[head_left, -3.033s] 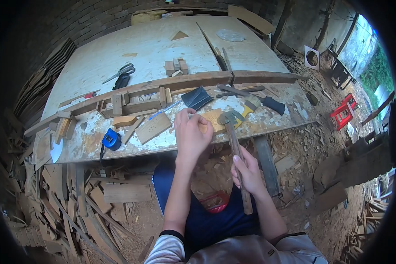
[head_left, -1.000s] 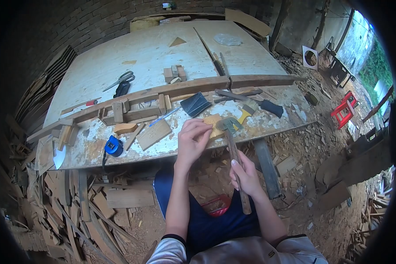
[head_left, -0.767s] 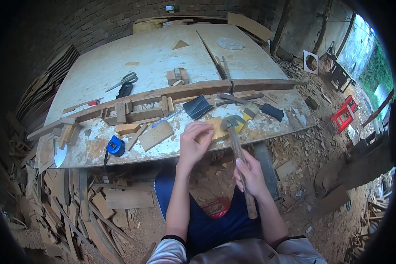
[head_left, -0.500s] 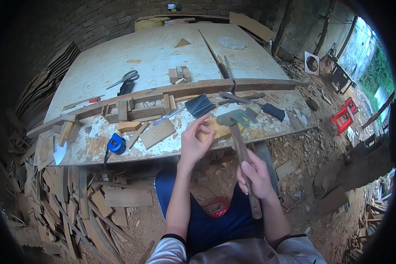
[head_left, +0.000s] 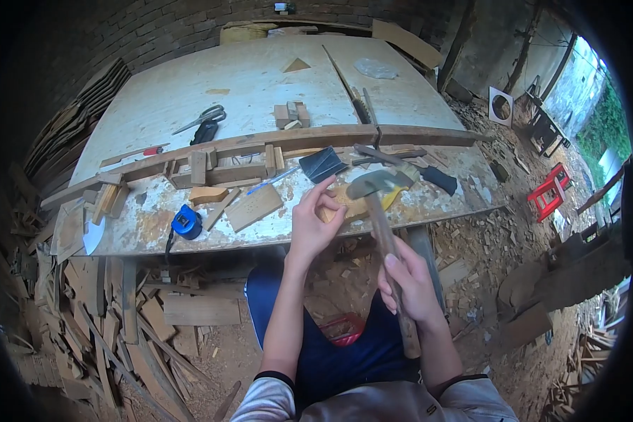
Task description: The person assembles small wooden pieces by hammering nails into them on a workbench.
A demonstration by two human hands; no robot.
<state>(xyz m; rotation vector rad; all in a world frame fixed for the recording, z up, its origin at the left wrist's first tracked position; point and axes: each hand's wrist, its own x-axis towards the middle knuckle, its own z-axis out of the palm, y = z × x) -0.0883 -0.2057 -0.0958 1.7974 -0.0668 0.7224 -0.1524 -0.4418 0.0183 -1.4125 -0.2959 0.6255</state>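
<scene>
My right hand [head_left: 412, 283] is wrapped around the wooden handle of a hammer [head_left: 385, 235]. The hammer's metal head hangs over a light wooden piece [head_left: 346, 204] near the bench's front edge, hiding part of it. At that piece's left end is my left hand [head_left: 318, 219], its thumb and forefinger brought together in a pinch. Whatever sits between those fingertips, if anything, is too small to make out. Something yellow [head_left: 395, 198] lies just right of the hammer head. Behind my left hand rests a dark, flat-sided piece [head_left: 323, 164].
Across the workbench [head_left: 151, 228] runs a long wooden bar [head_left: 316, 137]. A blue tape measure [head_left: 186, 222], a flat wooden block [head_left: 254, 207], scissors [head_left: 202, 118] and a black-handled tool [head_left: 437, 179] lie on it. Wood offcuts [head_left: 119, 337] cover the floor; a red stool [head_left: 548, 193] stands at right.
The hammer head, blurred by motion before, shows sharply and sits slightly further left. My left hand keeps its pinch at the wooden piece. The whole view has shifted a little.
</scene>
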